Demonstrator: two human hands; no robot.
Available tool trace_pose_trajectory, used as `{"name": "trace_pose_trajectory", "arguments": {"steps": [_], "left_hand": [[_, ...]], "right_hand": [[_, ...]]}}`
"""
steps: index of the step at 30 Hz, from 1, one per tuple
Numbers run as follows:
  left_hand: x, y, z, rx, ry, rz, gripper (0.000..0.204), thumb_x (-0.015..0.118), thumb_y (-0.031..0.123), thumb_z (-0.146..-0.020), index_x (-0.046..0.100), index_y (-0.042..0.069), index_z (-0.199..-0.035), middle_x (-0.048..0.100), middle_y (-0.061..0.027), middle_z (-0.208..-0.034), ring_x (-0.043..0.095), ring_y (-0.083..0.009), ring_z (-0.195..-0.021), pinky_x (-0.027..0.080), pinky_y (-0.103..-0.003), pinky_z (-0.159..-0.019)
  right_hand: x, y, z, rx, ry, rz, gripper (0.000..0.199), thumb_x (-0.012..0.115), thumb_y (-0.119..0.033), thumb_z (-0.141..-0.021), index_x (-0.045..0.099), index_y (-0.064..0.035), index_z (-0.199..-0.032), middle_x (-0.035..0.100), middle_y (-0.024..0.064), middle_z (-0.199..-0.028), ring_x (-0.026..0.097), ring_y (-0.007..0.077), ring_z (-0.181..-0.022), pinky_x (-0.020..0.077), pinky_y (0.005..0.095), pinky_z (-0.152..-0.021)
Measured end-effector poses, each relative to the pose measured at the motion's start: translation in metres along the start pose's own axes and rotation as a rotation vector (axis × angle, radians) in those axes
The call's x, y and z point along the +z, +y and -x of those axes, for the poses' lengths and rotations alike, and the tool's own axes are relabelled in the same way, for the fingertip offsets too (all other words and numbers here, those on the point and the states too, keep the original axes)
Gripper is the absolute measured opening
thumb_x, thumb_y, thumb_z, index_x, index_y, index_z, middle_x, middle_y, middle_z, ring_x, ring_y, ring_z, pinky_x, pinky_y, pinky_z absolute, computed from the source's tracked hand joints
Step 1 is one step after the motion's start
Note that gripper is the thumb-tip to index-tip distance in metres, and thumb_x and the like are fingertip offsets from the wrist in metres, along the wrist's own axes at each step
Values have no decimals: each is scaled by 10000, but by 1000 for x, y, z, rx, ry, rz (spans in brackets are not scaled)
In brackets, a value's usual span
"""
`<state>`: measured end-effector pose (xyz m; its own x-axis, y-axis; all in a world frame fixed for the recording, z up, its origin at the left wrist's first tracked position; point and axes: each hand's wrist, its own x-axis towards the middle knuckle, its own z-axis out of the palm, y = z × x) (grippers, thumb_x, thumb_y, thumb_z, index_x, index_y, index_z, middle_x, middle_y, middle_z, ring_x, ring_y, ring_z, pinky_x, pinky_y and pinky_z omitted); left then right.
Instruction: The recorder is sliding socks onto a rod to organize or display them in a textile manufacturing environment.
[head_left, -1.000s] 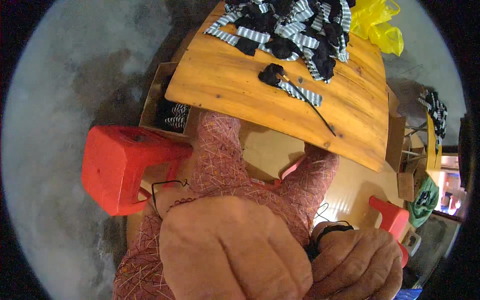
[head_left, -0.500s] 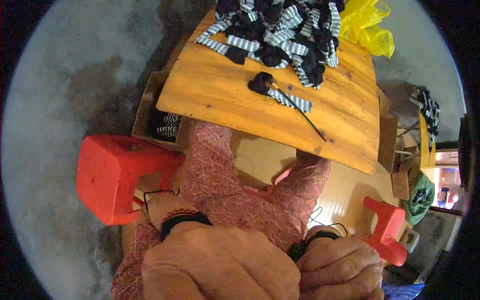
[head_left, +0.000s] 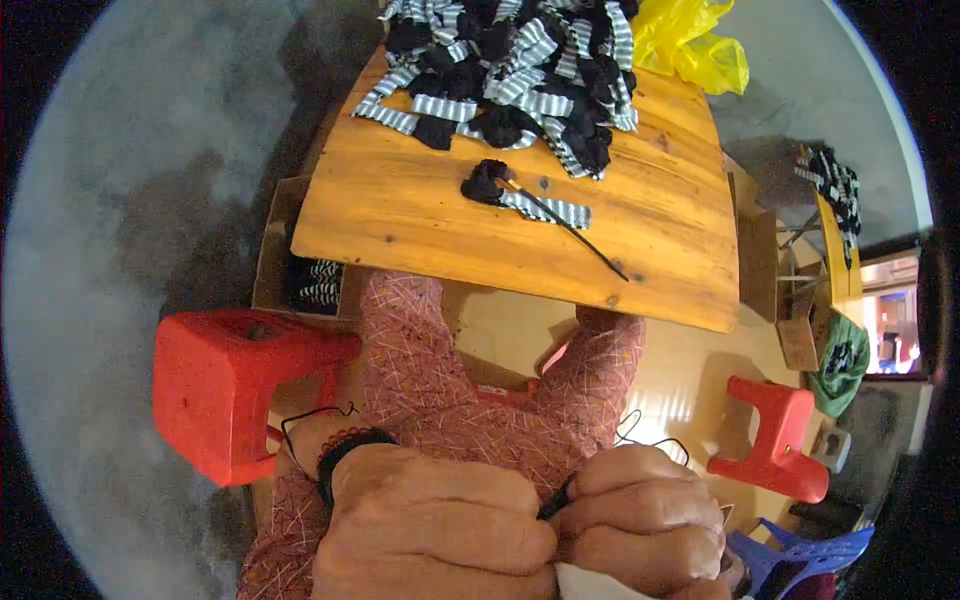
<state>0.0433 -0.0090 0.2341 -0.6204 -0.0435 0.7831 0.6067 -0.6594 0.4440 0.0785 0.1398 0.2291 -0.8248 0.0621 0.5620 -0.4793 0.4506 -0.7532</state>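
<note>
Close to the camera, my left hand (head_left: 430, 520) and my right hand (head_left: 640, 520) are side by side with fingers curled. The undersides of both are hidden, so what they hold cannot be made out. A bit of white material (head_left: 598, 584) shows at the lower edge, by the right hand. On the wooden table (head_left: 400, 225) in front lies a single black-and-striped knit piece (head_left: 553, 209), with a thin dark stick (head_left: 590, 245) resting across it. Farther back is a heap of similar knit pieces (head_left: 520, 80).
A yellow plastic bag (head_left: 690, 50) lies at the table's far right. Red stools stand left (head_left: 205, 400) and right (head_left: 770, 440). A cardboard box (head_left: 275, 250) with striped pieces sits under the left edge. More boxes (head_left: 760, 260), a green sack (head_left: 840, 370) and a blue plastic chair (head_left: 810, 550) are to the right.
My view has shifted, so the table sits farther left. Both hands have moved up slightly in the picture and closer together. White material now shows by the right hand.
</note>
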Motion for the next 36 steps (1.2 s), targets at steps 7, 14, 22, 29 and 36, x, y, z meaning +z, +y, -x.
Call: {"name": "trace_pose_trajectory", "arguments": {"steps": [7, 14, 22, 29, 36], "left_hand": [[-28, -4, -22, -49, -651, -3, 140, 590, 163, -750, 635, 81, -854, 556, -81, -621, 512, -192, -539, 356, -286, -404], [-51, -21, -15, -107, -899, 109, 330, 543, 91, -704, 592, -67, -989, 510, -129, -620, 470, -249, -474, 377, -354, -406], [-74, -57, 26, -1070, -180, 44, 278, 503, 107, -835, 532, -59, -1056, 611, -92, -823, 567, -130, -612, 479, -250, -536], [-95, -66, 29, -1092, -140, 60, 337, 520, 117, -853, 501, -45, -1148, 592, -38, -836, 542, -61, -683, 486, -211, -612], [-100, -65, 28, -1117, -112, -33, 366, 540, 135, -840, 499, -46, -1155, 608, -58, -865, 560, -68, -706, 485, -208, -599]], "right_hand": [[6, 12, 3, -77, 106, 174, 166, 532, -46, -811, 544, 31, -957, 605, 134, -832, 592, 255, -680, 473, 324, -611], [20, 33, 9, -124, 180, 315, 206, 539, -15, -805, 552, 55, -999, 610, 143, -868, 604, 262, -724, 482, 325, -658], [57, 41, 47, 350, 363, -171, 328, 524, -41, -833, 504, 42, -1150, 609, 103, -969, 584, 140, -773, 467, 267, -660], [63, 55, 51, 521, 441, -313, 381, 512, -41, -839, 454, 11, -1212, 589, 42, -935, 461, 26, -611, 354, 159, -483], [68, 69, 52, 525, 471, -305, 429, 508, -31, -830, 419, 9, -1248, 572, 52, -1007, 471, 32, -658, 354, 160, -509]]}}
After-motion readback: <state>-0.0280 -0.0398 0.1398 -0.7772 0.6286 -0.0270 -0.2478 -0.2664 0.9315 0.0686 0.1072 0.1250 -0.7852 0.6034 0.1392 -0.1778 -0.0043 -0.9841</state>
